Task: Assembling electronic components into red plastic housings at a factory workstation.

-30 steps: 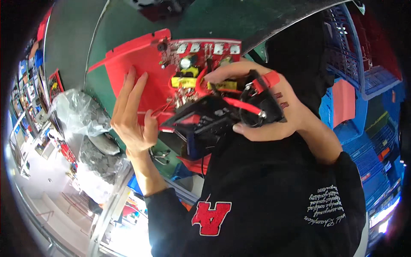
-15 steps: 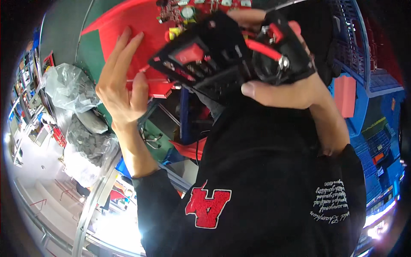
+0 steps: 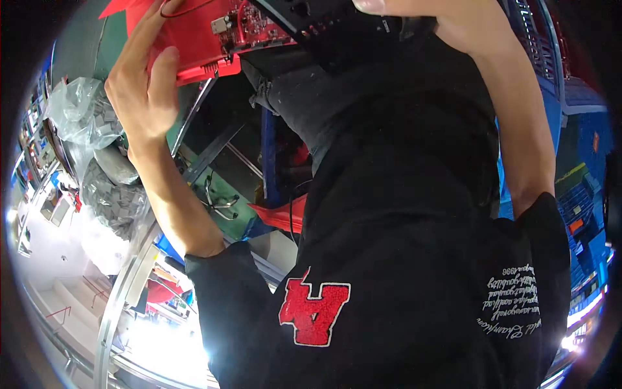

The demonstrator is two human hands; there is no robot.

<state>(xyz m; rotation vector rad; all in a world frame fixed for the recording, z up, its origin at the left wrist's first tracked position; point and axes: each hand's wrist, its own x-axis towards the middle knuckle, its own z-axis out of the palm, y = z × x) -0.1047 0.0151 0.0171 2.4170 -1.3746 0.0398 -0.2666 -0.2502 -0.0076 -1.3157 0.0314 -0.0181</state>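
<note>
At the top left my left hand (image 3: 139, 91) lies along a red sheet-like part (image 3: 194, 55), its fingers stretched upward and the thumb apart from them. A thin dark red wire (image 3: 194, 8) curves beside its fingers, whose tips are cut off by the upper edge. Beside it is a red circuit board (image 3: 256, 29) with small components and a metal connector. At the top my right hand (image 3: 447, 19) grips a black plastic housing (image 3: 324, 32), the thumb along its near side. The other fingers and most of the housing are out of view.
Clear plastic bags (image 3: 97, 123) of grey pieces stand at the left. Blue plastic baskets (image 3: 551, 58) are at the right. A metal rail (image 3: 120, 305) runs along the lower left, and a chair base (image 3: 220, 198) stands on the green floor.
Both hands have moved up in the picture, with the black housing partly leaving view. My left hand has also shifted left, and more of the circuit board's near side shows.
</note>
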